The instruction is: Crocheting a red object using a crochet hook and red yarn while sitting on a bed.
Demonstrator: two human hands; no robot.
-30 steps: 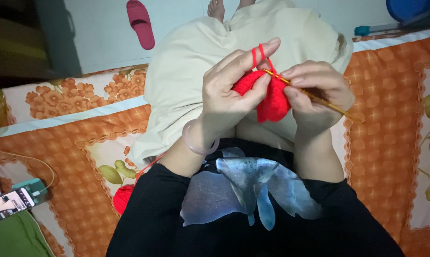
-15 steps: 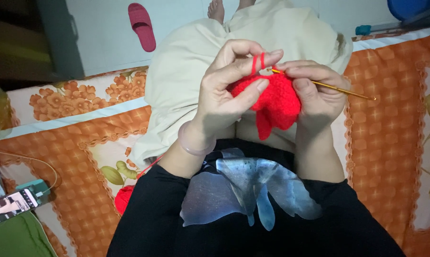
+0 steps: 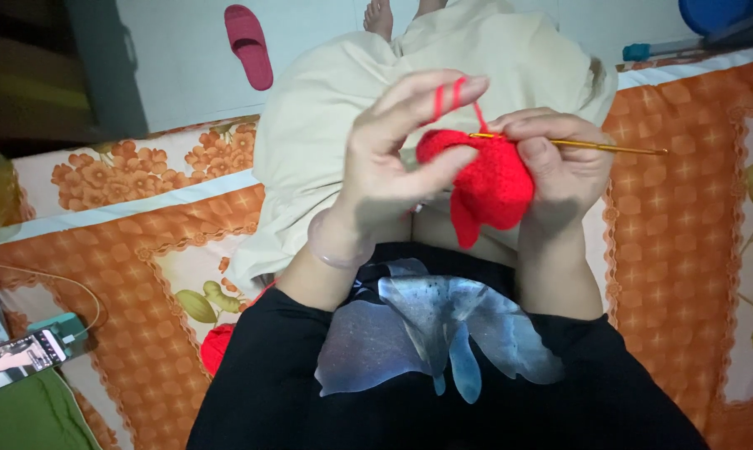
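Your right hand (image 3: 564, 162) is clamped on the gold crochet hook (image 3: 576, 144), its long axis running sideways, tip leftward into the red crochet piece (image 3: 485, 179). Your left hand (image 3: 393, 158) pinches that piece, red yarn (image 3: 447, 96) looped over its forefinger.

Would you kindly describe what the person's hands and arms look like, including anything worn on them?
Both forearms are bare, with black sleeves ending near the elbows. The left hand has a pale translucent bangle on its wrist. The right hand wears nothing visible; no rings show on the fingers.

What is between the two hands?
In the head view, the red crocheted piece sits between the left hand and right hand, with the gold hook poking in.
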